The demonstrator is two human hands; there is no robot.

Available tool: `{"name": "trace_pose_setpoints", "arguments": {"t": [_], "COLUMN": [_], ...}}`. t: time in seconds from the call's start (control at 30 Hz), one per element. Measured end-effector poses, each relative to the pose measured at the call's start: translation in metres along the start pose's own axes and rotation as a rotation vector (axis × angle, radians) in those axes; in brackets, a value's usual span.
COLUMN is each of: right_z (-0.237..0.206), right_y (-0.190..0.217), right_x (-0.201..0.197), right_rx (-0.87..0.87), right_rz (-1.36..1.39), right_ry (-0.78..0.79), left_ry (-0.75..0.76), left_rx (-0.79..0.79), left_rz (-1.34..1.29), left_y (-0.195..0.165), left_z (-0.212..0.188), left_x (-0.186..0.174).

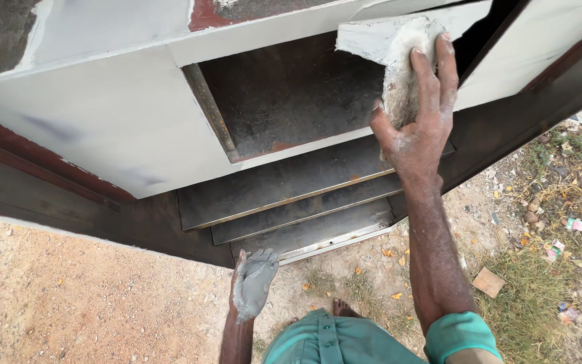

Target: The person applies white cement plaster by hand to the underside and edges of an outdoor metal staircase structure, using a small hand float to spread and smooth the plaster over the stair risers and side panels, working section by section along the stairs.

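My right hand (417,111) presses a crumpled grey-white sheet of abrasive paper (389,50) against the upper right edge of a metal cabinet (116,114) coated in pale grey primer. The cabinet lies tilted, and its dark open compartment (291,94) shows beside the hand. My left hand (254,283) hangs low near the ground, fingers loosely apart, smeared with grey paste and holding nothing. My green shirt (331,340) and a bare foot (345,309) show at the bottom.
Dark steel shelves (284,202) step down below the compartment. Sandy ground (69,296) spreads to the left. Grass, dry leaves and scattered litter (560,229) lie to the right, with a scrap of cardboard (488,282).
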State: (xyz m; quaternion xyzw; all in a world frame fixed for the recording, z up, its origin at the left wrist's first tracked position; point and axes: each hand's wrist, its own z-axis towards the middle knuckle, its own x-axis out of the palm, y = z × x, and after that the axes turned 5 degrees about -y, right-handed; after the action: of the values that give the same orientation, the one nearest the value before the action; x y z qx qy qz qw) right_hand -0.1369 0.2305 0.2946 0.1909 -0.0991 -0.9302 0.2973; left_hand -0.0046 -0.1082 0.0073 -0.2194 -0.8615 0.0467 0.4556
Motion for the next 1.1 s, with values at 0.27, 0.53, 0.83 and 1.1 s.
{"name": "trace_pose_setpoints", "arguments": {"t": [0.27, 0.53, 0.83, 1.1], "right_z": [0.019, 0.009, 0.013, 0.03], "right_y": [0.006, 0.019, 0.022, 0.029], "right_x": [0.013, 0.003, -0.006, 0.009], "right_rx": [-0.054, 0.067, 0.023, -0.053], "right_rz": [-0.044, -0.035, -0.043, -0.055], "right_ry": [0.02, 0.138, 0.049, 0.019], "left_ry": [0.075, 0.072, 0.095, 0.118], "left_rx": [0.005, -0.028, -0.01, 0.04], "left_rz": [0.009, 0.013, 0.041, 0.019], "left_y": [0.004, -0.004, -0.002, -0.001], "left_z": [0.005, 0.005, 0.012, 0.007], "left_x": [0.004, -0.027, -0.005, -0.023]}}
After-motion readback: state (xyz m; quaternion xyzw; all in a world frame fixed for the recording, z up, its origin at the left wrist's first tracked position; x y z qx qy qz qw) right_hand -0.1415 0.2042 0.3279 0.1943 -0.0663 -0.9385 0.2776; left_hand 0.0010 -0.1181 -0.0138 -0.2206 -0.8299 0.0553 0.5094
